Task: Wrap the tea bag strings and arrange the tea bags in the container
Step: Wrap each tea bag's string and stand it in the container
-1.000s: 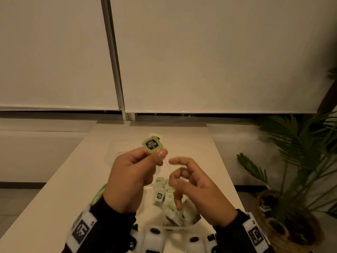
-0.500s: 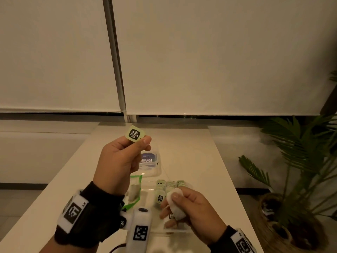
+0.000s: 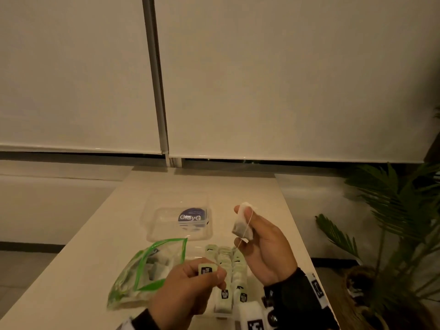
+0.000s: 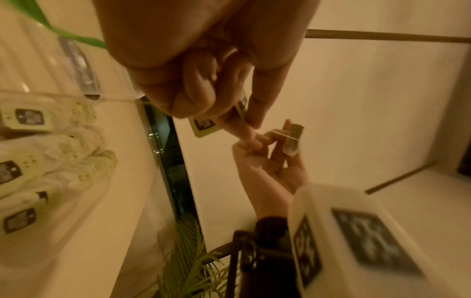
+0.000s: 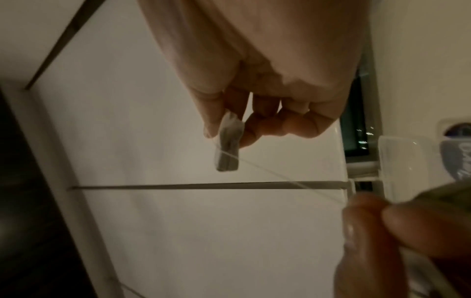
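String (image 3: pixel 247 225) runs taut from tea bag (image 3: pixel 242 225) down to paper tag (image 3: pixel 206 270), likely kept tight so each loop sits snug. Right hand (image 3: pixel 266 246) pinches the bag upright above the counter (image 3: pixel 78 270); left hand (image 3: pixel 188 289) pinches the tag, lower and nearer. Container (image 3: pixel 223 277) below holds wrapped bags in rows. Green-edged pouch (image 3: pixel 150 270) lies left of it, holding more bags.

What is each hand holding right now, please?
Left hand: closed, pinching the green tag of the string.
Right hand: closed, holding the tea bag up between fingers and thumb.
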`<state>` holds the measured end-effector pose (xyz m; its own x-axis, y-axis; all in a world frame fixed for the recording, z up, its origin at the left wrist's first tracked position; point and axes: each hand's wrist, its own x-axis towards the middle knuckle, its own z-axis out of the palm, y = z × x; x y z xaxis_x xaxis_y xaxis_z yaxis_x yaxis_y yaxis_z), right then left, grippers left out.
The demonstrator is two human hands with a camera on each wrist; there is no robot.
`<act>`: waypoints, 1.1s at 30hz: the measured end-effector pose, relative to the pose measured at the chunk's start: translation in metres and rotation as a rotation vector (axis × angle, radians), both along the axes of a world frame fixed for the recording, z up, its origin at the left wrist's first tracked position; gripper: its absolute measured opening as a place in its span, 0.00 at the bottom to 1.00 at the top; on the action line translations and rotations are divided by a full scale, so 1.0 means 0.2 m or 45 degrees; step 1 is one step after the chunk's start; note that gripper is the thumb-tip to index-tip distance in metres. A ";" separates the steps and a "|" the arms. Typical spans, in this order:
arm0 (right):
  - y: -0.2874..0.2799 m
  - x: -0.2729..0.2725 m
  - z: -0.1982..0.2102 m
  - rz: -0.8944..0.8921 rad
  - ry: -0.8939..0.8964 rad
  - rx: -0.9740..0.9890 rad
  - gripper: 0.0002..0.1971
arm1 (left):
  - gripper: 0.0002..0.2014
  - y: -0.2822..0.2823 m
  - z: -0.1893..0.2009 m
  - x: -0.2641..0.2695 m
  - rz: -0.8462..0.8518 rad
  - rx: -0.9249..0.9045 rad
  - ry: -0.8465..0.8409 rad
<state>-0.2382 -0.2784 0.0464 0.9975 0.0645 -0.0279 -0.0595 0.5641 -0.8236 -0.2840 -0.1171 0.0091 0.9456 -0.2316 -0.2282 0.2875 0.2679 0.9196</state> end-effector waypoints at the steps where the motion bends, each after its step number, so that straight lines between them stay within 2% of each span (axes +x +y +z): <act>1: 0.00 -0.01 0.01 0.036 -0.030 0.013 0.13 | 0.12 -0.01 -0.02 0.01 0.012 -0.054 0.030; 5: -0.02 -0.06 0.07 0.176 -0.116 0.043 0.14 | 0.12 0.00 -0.07 0.07 0.092 -0.213 0.100; 7: -0.02 -0.08 0.09 0.233 -0.166 0.041 0.12 | 0.09 0.01 -0.07 0.10 0.087 -0.160 0.080; 9: -0.03 -0.08 0.07 0.293 -0.199 0.048 0.10 | 0.10 0.01 -0.06 0.12 0.056 0.001 0.009; 10: -0.03 -0.08 0.05 0.322 -0.215 0.028 0.11 | 0.12 0.01 -0.05 0.13 0.035 0.075 -0.027; 12: -0.03 -0.09 0.01 0.345 -0.231 -0.104 0.13 | 0.23 0.01 -0.03 0.15 0.006 0.159 -0.080; 14: -0.02 -0.10 -0.03 0.363 -0.222 -0.262 0.13 | 0.26 0.02 -0.01 0.18 -0.014 0.155 -0.133; 17: -0.01 -0.12 -0.05 0.389 -0.155 -0.453 0.12 | 0.11 0.03 0.05 0.19 -0.066 0.176 -0.307; 19: -0.02 -0.12 -0.06 0.404 -0.099 -0.543 0.09 | 0.07 0.05 0.09 0.20 -0.073 0.252 -0.482; 22: -0.02 -0.13 -0.07 0.431 -0.044 -0.615 0.11 | 0.08 0.09 0.12 0.22 -0.042 0.426 -0.743; 27: -0.02 -0.13 -0.07 0.466 0.067 -0.610 0.04 | 0.06 0.14 0.15 0.23 -0.216 0.321 -0.876; 31: -0.02 -0.13 -0.05 0.479 0.132 -0.588 0.02 | 0.13 0.16 0.15 0.23 -0.281 0.456 -1.015; 33: -0.01 -0.13 -0.06 0.480 0.176 -0.560 0.05 | 0.15 0.17 0.15 0.22 -0.283 0.575 -1.131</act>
<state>-0.2632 -0.2810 0.0349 0.8935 0.3662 -0.2601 -0.3125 0.0906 -0.9456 -0.2393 -0.0840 0.0391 0.7619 -0.4888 0.4249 -0.5466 -0.1333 0.8268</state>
